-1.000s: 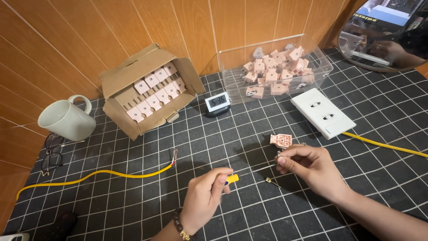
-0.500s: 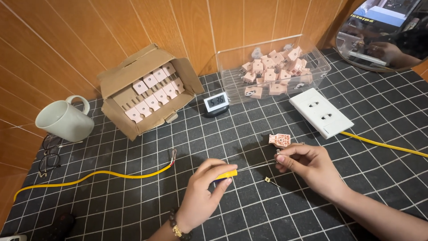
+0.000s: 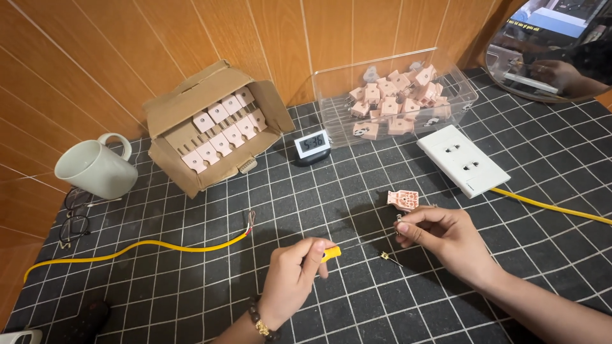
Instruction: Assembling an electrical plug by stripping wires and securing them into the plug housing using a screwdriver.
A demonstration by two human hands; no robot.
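- A person's left hand [image 3: 293, 280] is closed around a yellow-handled screwdriver [image 3: 331, 254], its thin shaft running rightward across the black gridded mat [image 3: 191, 306].
- The right hand [image 3: 440, 232], fingers pinched shut on a small metal part [image 3: 400, 220], sits at the shaft's far end; what the tip touches cannot be told.
- A pink socket insert [image 3: 403, 199] lies just beyond the right hand, far side, nearer that hand than the left.
- 1 small brass screw [image 3: 386, 257] rests on the mat between the 2 hands, near side.
- Farther back: a cardboard box [image 3: 210, 127], a clear tray [image 3: 395, 102], a white outlet plate [image 3: 462, 159], a yellow cable [image 3: 140, 245] at left.
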